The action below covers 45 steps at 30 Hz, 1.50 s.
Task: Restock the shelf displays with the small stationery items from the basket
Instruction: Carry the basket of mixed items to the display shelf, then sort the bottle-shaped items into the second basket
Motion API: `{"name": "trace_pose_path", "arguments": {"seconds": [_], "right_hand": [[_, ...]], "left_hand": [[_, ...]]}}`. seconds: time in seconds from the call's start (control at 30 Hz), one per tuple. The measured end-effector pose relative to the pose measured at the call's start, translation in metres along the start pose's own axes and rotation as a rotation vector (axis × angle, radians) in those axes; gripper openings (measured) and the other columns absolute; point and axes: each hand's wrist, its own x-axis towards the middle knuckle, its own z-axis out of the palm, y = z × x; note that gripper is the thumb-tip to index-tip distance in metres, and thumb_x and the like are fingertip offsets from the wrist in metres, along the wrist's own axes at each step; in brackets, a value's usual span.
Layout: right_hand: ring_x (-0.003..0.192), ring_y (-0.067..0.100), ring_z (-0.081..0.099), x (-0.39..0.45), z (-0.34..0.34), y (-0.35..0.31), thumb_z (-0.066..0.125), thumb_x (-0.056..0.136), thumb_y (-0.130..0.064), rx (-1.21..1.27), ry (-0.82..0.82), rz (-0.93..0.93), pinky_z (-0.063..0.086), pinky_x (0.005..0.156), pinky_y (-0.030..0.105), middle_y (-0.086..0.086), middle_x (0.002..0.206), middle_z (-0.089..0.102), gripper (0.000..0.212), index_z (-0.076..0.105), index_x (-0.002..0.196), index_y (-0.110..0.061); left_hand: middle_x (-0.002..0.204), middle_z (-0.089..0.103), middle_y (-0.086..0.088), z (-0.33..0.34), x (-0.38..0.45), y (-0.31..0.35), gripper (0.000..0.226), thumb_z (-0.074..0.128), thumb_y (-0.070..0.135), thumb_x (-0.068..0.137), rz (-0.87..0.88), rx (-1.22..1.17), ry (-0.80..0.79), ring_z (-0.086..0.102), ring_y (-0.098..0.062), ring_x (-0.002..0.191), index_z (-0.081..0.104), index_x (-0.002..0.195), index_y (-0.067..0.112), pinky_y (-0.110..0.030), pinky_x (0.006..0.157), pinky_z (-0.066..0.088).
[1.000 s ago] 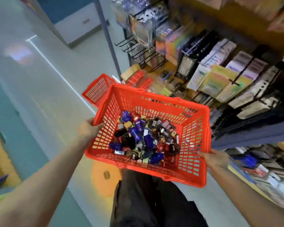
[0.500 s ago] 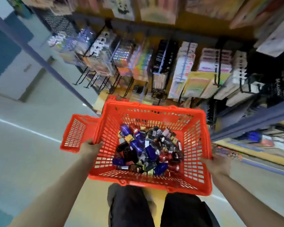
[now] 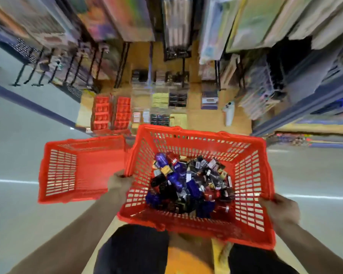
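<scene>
I carry a red plastic basket (image 3: 251,186) in front of me, above my legs. Its bottom is heaped with several small stationery items (image 3: 188,184) in blue, red, black and yellow wrappers. My left hand (image 3: 119,181) grips the basket's left rim. My right hand (image 3: 279,209) grips the right rim near its front corner. Straight ahead lies the low wooden shelf (image 3: 194,117), with small boxed displays (image 3: 160,107) set in rows on it.
A second red basket (image 3: 75,169), with nothing visible inside, sits on the floor to the left, touching the carried one. Two red trays (image 3: 111,113) stand at the shelf's left end. Hanging packs on black hooks (image 3: 176,26) fill the wall above. A blue shelf frame (image 3: 305,107) juts out at right.
The view has swung to face the shelf squarely and come closer; the low displays now show. The basket stays gripped by both hands, and the second basket lies nearer on the left.
</scene>
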Motion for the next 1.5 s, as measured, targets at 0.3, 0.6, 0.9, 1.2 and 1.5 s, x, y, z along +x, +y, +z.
{"name": "trace_pose_path", "arguments": {"seconds": [0.3,0.6,0.9,1.2,1.5], "right_hand": [[0.064,0.026,0.061,0.100,0.147,0.038,0.081,0.076,-0.032,-0.058,-0.009,-0.042,0.043,0.058,0.026,0.011,0.083,0.075,0.028,0.078,0.098,-0.015],[0.064,0.027,0.063,0.144,0.236,0.059,0.077,0.081,-0.034,0.012,0.001,-0.092,0.054,0.067,0.032,0.011,0.084,0.074,0.033,0.075,0.107,-0.014],[0.077,0.039,0.066,0.163,0.282,0.039,0.072,0.087,-0.025,0.183,0.263,-0.195,0.045,0.067,0.035,0.022,0.088,0.072,0.025,0.071,0.100,-0.003],[0.115,0.044,0.052,0.135,0.270,0.007,0.070,0.082,-0.011,0.022,0.296,-0.363,0.043,0.094,0.051,0.025,0.128,0.050,0.061,0.044,0.136,0.000],[0.108,0.025,0.060,0.117,0.338,0.005,0.068,0.088,-0.015,-0.052,-0.265,-0.538,0.045,0.099,0.030,0.012,0.126,0.059,0.043,0.055,0.129,-0.011]], "left_hand": [[0.103,0.072,-0.018,0.086,0.125,-0.104,0.029,0.078,0.011,0.082,-0.034,-0.002,0.112,0.071,-0.031,0.083,0.069,0.110,0.009,-0.040,0.080,0.059],[0.087,0.075,-0.012,0.119,0.189,-0.137,0.021,0.079,0.029,0.082,0.249,0.054,0.177,0.071,-0.032,0.083,0.073,0.095,0.013,-0.048,0.081,0.057],[0.071,0.069,-0.010,0.138,0.231,-0.134,0.024,0.079,0.034,0.081,0.354,0.139,0.266,0.070,-0.033,0.075,0.071,0.084,0.012,-0.045,0.076,0.056],[0.114,0.066,-0.023,0.123,0.209,-0.117,0.042,0.068,-0.002,0.083,0.739,0.165,0.145,0.061,-0.036,0.108,0.057,0.123,-0.002,-0.039,0.096,0.043],[0.132,0.054,-0.020,0.186,0.219,-0.149,0.047,0.064,-0.001,0.088,0.583,0.488,-0.424,0.058,-0.039,0.114,0.049,0.132,0.005,-0.040,0.098,0.047]]}}
